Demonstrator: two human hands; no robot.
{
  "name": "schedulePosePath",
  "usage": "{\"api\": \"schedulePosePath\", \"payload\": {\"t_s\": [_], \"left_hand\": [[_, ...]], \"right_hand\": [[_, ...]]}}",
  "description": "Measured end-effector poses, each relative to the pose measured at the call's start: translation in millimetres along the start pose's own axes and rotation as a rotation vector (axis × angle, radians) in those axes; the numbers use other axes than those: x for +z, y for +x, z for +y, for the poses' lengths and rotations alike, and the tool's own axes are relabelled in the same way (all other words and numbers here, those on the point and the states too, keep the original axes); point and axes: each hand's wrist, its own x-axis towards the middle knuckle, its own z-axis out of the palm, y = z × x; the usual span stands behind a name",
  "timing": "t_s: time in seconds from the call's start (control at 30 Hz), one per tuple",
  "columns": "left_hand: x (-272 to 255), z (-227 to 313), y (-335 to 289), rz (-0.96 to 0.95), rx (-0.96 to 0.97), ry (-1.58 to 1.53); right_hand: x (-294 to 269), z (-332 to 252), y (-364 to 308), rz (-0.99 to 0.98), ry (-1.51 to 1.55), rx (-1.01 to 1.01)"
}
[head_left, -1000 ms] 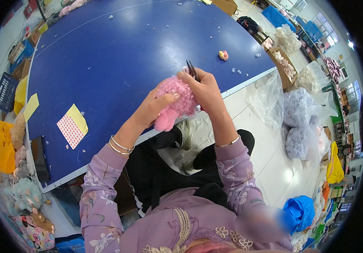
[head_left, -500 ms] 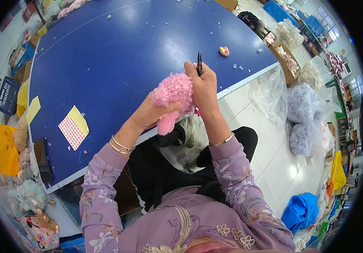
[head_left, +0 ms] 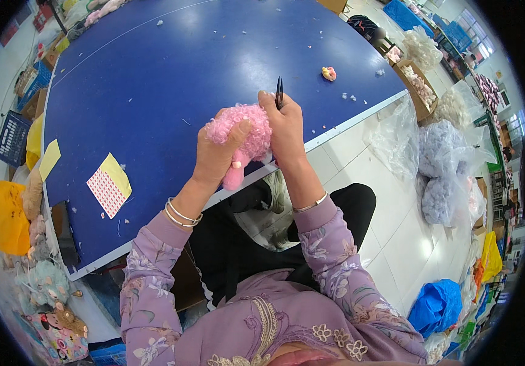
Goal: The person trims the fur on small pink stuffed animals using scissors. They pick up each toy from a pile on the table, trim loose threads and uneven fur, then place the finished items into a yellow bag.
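Note:
Above the near edge of the blue table, my left hand [head_left: 215, 152] is closed round a curly pink plush toy [head_left: 244, 127], its thumb pressed across the fur. A smooth pink part of the toy hangs below that thumb. My right hand [head_left: 287, 125] is against the toy's right side, fingers closed, with a dark pointed tool [head_left: 279, 93] sticking up out of the fist. It looks like the tips of small scissors or tweezers; its handle is hidden in the hand. What the right fingertips do at the fur is partly hidden.
On the blue table [head_left: 152, 91] lie a sheet of red-and-white stickers [head_left: 107, 189], a yellow paper [head_left: 49, 158], a small pink-and-yellow piece [head_left: 329, 74] and fluff scraps. Clear bags of stuffing [head_left: 439, 171] and a blue bag [head_left: 436, 305] stand on the floor to the right. Plush toys [head_left: 46, 283] crowd the left.
Both hands and the toy have shifted slightly left. My left thumb has moved up over the fur, and the toy has turned a little. The dark tool stays in my right hand.

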Motion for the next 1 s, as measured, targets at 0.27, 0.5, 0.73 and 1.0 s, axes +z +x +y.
{"api": "schedulePosePath", "payload": {"t_s": [0.27, 0.5, 0.73, 1.0], "left_hand": [[-8, 5, 1, -0.253, -0.241, -0.151], [-5, 3, 3, -0.32, -0.281, -0.039], [-3, 3, -1, -0.288, -0.345, -0.145], [-10, -1, -1, -0.261, -0.406, -0.232]], "right_hand": [[-9, -14, -2, 0.011, 0.092, 0.058], [-12, 4, -3, -0.029, 0.023, 0.006], [-16, -4, -3, -0.028, -0.027, 0.033], [-9, 5, -2, -0.073, 0.057, 0.087]]}}
